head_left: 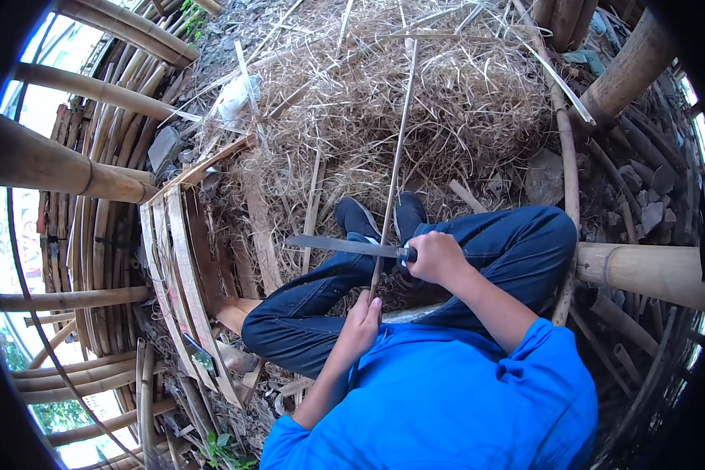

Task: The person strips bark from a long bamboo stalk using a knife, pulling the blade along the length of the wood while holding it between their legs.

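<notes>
Gripping knife (341, 247) in closed right hand (437, 257), holding crosswise to thin strip (400, 149); pinching near side in closed left hand (358, 323).

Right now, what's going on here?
A person sits with knees bent, both hands busy. The left hand grips a long thin strip near its close end, just above the lap; the strip runs away past the shoes. The right hand holds a knife by its dark handle, the blade crossing the strip and pointing left. Whether it's biting in, I can't tell. A heap of shavings lies ahead.
</notes>
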The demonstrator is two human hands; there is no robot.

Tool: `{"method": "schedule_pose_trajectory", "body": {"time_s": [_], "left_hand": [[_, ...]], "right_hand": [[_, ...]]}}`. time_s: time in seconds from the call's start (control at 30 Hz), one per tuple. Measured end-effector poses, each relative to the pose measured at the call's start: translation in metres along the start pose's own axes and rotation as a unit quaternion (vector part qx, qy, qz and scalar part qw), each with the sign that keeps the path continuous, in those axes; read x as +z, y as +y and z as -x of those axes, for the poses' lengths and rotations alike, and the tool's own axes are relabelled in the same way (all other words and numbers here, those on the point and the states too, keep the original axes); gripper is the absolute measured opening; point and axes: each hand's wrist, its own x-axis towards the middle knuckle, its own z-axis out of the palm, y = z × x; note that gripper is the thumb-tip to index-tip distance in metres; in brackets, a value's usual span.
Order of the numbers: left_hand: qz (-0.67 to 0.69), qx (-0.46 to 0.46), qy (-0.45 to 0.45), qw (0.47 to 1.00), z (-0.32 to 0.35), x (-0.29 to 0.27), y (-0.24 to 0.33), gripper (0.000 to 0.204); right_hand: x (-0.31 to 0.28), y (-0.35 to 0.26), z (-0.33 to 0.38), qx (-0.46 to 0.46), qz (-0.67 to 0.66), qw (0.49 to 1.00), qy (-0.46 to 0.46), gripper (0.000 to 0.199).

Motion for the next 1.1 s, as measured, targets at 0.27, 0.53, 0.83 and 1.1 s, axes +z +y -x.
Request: {"method": "schedule_pose_trajectory", "body": {"time_s": [0.27,0.53,0.83,1.1], "left_hand": [[-0.074,-0.012,0.018,0.997,0.009,0.004,0.026,0.022],[-0.120,-0.011,0.020,0.993,0.020,0.009,0.036,0.017],[-0.099,-0.029,-0.005,0.995,0.033,0.008,0.036,0.016],[-0.029,-0.040,-0.007,0.999,0.016,0.000,0.028,0.015]], "right_hand": [[-0.023,0.025,-0.031,0.009,0.094,0.995,0.025,0.023],[-0.049,0.056,-0.079,0.050,0.144,0.986,0.072,0.022],[-0.080,0.106,-0.135,0.183,0.120,0.970,0.106,0.025],[-0.040,0.046,-0.057,0.037,0.030,0.998,0.042,0.023]]}}
